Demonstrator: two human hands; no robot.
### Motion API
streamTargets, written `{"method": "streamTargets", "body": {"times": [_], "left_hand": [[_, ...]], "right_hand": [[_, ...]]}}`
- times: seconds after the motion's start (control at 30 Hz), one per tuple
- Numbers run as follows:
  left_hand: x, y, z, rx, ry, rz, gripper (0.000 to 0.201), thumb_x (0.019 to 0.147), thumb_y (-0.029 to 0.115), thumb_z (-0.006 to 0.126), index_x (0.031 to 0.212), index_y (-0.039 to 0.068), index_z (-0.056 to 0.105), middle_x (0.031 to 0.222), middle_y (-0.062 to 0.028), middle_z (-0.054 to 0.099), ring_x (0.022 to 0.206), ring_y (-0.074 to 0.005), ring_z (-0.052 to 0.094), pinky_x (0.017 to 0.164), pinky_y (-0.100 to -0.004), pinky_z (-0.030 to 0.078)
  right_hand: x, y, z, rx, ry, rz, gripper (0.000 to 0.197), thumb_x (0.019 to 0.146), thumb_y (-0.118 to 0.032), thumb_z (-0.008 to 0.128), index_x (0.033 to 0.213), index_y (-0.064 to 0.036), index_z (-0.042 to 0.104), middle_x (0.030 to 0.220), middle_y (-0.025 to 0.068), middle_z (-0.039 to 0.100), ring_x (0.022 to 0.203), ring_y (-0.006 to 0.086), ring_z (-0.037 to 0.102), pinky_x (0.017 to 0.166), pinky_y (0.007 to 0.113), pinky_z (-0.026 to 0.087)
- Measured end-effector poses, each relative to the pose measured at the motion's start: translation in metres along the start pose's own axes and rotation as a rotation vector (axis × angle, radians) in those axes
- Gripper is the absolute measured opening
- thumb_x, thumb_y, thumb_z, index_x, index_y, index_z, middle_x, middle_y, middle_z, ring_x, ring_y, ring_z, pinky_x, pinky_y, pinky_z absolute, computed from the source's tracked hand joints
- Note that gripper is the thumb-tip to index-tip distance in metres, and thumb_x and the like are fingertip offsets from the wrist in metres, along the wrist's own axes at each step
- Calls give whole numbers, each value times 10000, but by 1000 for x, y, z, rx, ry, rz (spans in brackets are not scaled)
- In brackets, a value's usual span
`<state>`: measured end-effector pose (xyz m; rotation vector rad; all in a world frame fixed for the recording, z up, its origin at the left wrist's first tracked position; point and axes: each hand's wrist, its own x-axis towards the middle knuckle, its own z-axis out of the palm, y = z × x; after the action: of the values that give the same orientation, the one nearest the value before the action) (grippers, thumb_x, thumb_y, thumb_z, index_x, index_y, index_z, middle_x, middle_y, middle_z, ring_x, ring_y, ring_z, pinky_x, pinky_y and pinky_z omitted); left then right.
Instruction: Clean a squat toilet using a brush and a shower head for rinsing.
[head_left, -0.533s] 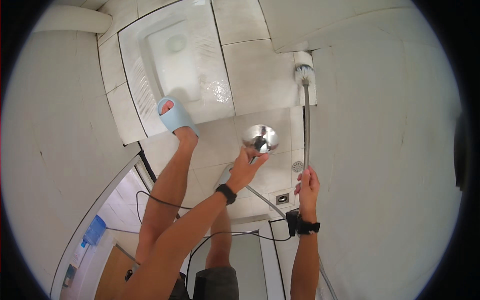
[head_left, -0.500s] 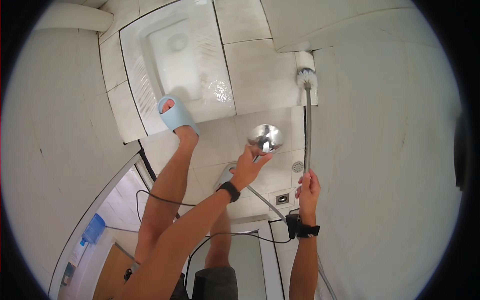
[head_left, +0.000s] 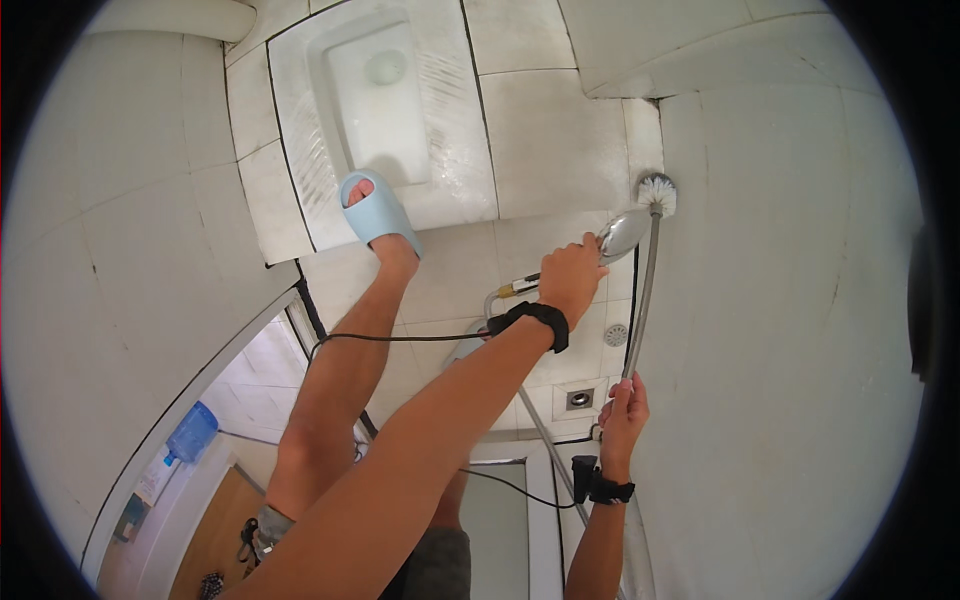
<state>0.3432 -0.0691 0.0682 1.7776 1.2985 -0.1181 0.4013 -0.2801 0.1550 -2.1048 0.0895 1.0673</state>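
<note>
My left hand point(head_left: 572, 280) is wrapped round the handle of a chrome shower head point(head_left: 622, 237), whose round face is turned toward the right wall. Its hose leaves the handle at a brass-coloured fitting point(head_left: 509, 291). My right hand point(head_left: 624, 405) grips the lower end of a long grey-handled toilet brush point(head_left: 645, 300). The round white bristle head point(head_left: 657, 194) lies close to the right wall, at the front edge of the raised tiled step. The shower head is just left of the bristles, apart from them. Black bands with a cable are on both wrists.
A white squat toilet point(head_left: 462, 190) is set in the raised step point(head_left: 550, 130); my foot in a light blue slipper point(head_left: 380, 212) rests on its edge. Two floor drains, one round point(head_left: 616, 335) and one square point(head_left: 580, 399), lie near the right wall. A blue water jug point(head_left: 192, 432) stands beyond the doorway.
My left hand has swung the shower head right and tilted it toward the wall. The brush head has come down off the step's top toward its front edge, with my right hand a little lower.
</note>
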Motion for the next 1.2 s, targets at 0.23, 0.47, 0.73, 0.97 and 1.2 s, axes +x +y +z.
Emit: {"method": "streamTargets", "body": {"times": [0.23,0.47,0.73,0.97,1.2], "left_hand": [[15,29,-12,13,-4,121,361,828,307,712,992,39,534,780,-134,655,744,-322,658,639,-425,504],[37,43,-38,93,33,176,360,823,307,718,961,33,530,761,-128,650,736,-301,658,620,-396,497],[18,-8,-24,-637,320,192,253,784,126,722,889,56,502,675,-43,552,647,-197,562,644,-324,451],[-60,-26,-80,-1047,-10,-267,453,811,126,763,531,80,410,559,69,393,565,-18,380,516,-212,273],[-90,-30,-104,-966,-40,-306,335,846,171,745,590,32,579,655,50,502,637,-43,415,563,-232,310]], "right_hand": [[4,-6,5,13,-20,-17,460,992,-251,537,1339,30,426,774,-10,504,478,6,377,388,177,295],[1,-7,17,-68,-12,-25,475,988,-256,544,1342,33,413,776,2,516,484,14,402,386,185,314],[-10,-31,22,210,-53,124,480,1000,-207,513,1443,-184,331,778,10,529,450,18,336,376,190,240],[13,-28,20,-477,124,-470,382,972,-121,491,1323,29,514,668,45,540,507,104,423,481,257,378],[70,-125,79,-104,14,-245,420,959,-136,530,1351,12,498,601,-5,430,493,81,331,450,244,322]]}}
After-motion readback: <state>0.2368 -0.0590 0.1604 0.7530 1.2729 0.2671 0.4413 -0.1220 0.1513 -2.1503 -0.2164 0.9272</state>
